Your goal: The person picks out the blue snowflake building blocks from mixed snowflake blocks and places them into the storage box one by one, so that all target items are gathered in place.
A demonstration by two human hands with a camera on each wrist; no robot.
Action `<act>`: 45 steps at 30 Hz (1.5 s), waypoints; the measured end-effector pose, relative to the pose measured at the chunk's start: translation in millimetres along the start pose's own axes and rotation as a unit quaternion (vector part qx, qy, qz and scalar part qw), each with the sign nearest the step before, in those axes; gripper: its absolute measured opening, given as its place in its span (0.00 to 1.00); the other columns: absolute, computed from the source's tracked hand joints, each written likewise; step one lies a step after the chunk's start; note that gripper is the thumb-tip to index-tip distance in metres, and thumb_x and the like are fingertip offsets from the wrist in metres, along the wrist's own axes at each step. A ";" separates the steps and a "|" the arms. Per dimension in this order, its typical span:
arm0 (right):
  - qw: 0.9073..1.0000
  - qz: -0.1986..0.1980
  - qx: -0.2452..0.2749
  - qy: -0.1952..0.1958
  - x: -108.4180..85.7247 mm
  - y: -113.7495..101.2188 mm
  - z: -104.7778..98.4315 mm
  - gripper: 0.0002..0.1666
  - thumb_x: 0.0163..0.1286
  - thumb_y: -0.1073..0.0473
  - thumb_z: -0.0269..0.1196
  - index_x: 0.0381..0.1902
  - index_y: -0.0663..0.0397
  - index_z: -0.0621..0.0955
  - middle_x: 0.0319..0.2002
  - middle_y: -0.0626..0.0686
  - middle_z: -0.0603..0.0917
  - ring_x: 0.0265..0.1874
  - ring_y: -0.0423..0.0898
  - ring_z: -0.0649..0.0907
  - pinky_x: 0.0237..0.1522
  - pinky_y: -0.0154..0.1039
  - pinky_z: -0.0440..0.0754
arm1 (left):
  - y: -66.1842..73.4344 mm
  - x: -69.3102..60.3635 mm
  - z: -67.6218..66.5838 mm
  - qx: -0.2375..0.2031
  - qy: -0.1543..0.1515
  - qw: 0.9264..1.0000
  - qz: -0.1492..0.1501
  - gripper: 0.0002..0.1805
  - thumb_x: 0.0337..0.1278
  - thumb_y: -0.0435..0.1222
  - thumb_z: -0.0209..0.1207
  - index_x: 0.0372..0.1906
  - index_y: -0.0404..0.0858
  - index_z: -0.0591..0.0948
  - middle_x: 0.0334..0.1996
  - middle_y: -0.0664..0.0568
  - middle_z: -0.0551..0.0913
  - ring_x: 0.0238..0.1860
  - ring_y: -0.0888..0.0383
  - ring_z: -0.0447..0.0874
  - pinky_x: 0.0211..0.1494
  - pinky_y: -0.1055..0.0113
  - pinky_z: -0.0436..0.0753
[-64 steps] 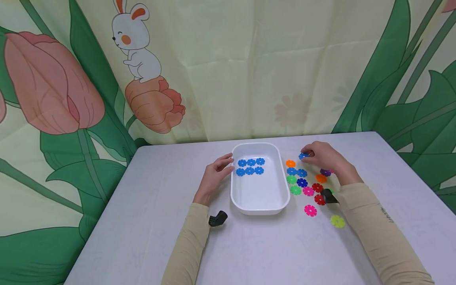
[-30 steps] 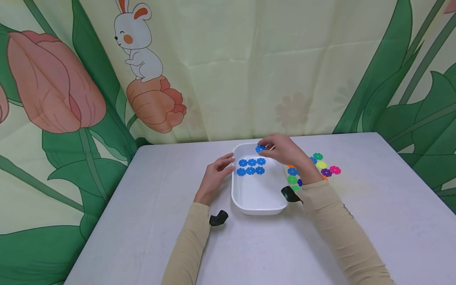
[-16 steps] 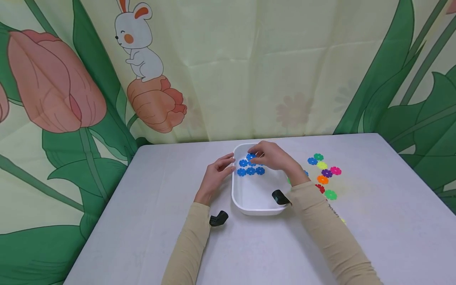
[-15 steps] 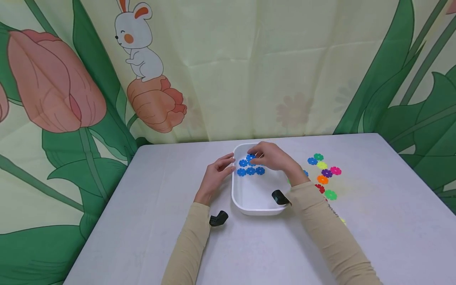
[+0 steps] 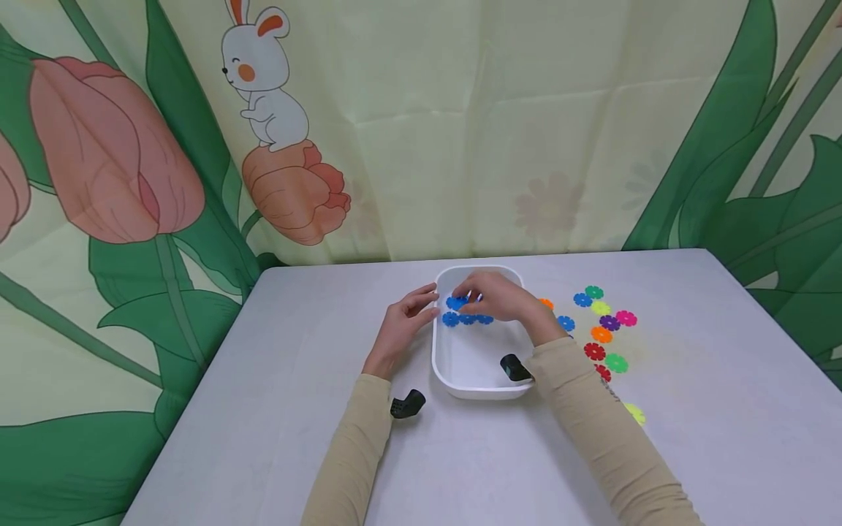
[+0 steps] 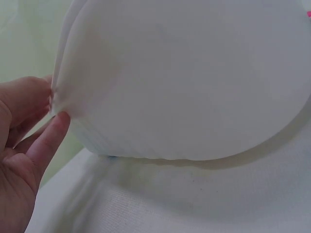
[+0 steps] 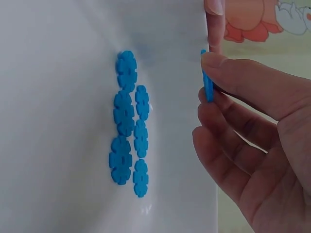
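Observation:
In the right wrist view my right hand pinches a blue flower-shaped piece on edge between thumb and fingers, beside the tray's upper wall. Several other blue pieces lie flat in two rows inside the white tray. From the head view, the right hand hangs over the far part of the tray and covers part of the rows. My left hand touches the tray's left rim. Its thumb and fingers rest against the outer side of the tray in the left wrist view.
Right of the tray lie loose flower pieces, among them red, green, purple and pink ones; the right forearm hides part of them. A patterned curtain hangs behind the white table.
My right hand has carried a blue piece leftward from the loose pieces to above the tray, then lower and nearer the rows. The left hand has stayed at the rim.

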State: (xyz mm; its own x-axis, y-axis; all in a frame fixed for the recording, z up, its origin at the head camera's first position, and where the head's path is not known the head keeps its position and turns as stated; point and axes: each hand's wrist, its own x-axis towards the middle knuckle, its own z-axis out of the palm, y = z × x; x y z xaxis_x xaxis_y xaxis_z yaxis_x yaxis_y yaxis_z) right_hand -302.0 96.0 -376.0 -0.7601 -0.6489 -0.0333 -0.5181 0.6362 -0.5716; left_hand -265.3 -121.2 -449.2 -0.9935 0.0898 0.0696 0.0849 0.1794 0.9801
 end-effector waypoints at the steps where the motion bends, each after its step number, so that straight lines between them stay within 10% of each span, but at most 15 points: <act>1: 1.000 -0.001 -0.003 -0.006 0.0 -0.1 0.5 0.22 0.66 0.59 0.67 0.56 0.60 0.82 0.49 0.57 0.82 0.44 0.49 0.81 0.44 0.39 0.83 | 0.1 0.0 0.2 0.000 0.000 1.000 0.001 0.18 0.61 0.43 0.64 0.55 0.44 0.84 0.63 0.68 0.74 0.67 0.60 0.70 0.69 0.60 0.69; 21: 0.991 -0.010 -0.052 -0.127 14.9 -1.5 18.6 0.17 0.62 0.59 0.71 0.48 0.55 0.85 0.39 0.49 0.84 0.37 0.44 0.80 0.47 0.37 0.81 | -1.5 0.6 -0.7 -0.009 -0.004 1.000 0.021 0.18 0.61 0.39 0.65 0.55 0.40 0.83 0.63 0.62 0.75 0.67 0.59 0.70 0.69 0.61 0.69; 45: 0.987 0.018 -0.097 -0.130 17.6 -7.9 30.4 0.19 0.61 0.61 0.71 0.50 0.56 0.83 0.40 0.50 0.83 0.42 0.47 0.79 0.55 0.43 0.80 | 0.6 -1.0 0.1 0.001 -0.002 1.000 0.010 0.19 0.62 0.39 0.63 0.57 0.38 0.82 0.63 0.66 0.74 0.68 0.60 0.68 0.70 0.60 0.68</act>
State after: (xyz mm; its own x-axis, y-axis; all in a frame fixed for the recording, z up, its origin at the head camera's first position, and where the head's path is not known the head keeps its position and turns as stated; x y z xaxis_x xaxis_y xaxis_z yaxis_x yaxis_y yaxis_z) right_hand -299.3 66.9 -396.9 -0.6653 -0.6943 -0.2745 -0.5779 0.7117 -0.3994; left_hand -264.2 -121.1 -448.7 -0.9913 0.0975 0.0883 0.1048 0.1796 0.9781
